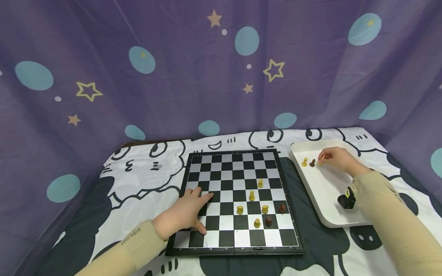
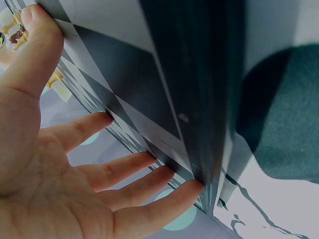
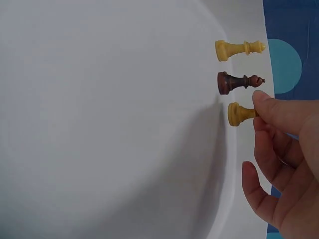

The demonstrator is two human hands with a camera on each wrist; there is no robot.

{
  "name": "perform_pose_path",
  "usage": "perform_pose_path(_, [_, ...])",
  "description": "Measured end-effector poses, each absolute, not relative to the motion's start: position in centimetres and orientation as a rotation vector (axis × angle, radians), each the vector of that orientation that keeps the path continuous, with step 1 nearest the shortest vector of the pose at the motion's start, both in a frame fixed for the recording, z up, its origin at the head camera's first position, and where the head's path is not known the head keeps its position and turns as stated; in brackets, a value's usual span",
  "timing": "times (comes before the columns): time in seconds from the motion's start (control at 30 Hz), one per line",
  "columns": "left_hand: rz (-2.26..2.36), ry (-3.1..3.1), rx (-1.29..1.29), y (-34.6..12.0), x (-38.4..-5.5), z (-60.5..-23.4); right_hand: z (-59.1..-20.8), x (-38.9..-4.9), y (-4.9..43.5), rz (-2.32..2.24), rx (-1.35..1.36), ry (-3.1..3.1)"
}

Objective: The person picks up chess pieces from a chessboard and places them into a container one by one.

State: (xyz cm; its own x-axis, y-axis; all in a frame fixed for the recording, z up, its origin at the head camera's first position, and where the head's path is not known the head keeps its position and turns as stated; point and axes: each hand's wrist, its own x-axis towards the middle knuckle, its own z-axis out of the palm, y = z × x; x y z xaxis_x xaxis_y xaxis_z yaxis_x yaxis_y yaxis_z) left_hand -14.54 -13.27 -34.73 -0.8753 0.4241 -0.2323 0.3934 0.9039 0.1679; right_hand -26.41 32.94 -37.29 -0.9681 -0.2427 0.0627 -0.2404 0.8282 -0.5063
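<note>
My right hand (image 1: 340, 160) is over the far part of the white tray (image 1: 321, 199). Between thumb and fingers it pinches the top of a yellow chess piece (image 3: 240, 114), whose head is hidden; the base shows in the right wrist view. Beside it in the tray stand a dark brown bishop (image 3: 239, 83) and a yellow queen-like piece (image 3: 239, 49). My left hand (image 1: 183, 212) rests on the left side of the chessboard (image 1: 226, 222), fingers spread and fingertips touching the squares. It holds nothing; its palm shows in the left wrist view.
Several yellow pieces, among them one yellow piece (image 1: 251, 196), stand on the board's right half. Two dark pieces are near its right edge, one dark piece (image 1: 282, 208) farther right. A small black device (image 1: 346, 201) sits at the right sleeve. A purple curtain (image 1: 193, 76) hangs behind.
</note>
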Motion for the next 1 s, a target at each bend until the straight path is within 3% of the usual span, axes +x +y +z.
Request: perform_pose_path(1.0, [0.155,2.797,0.610,-13.30,-14.67,-34.79,-37.06,-26.17,33.27,-0.736,-0.391,3.025])
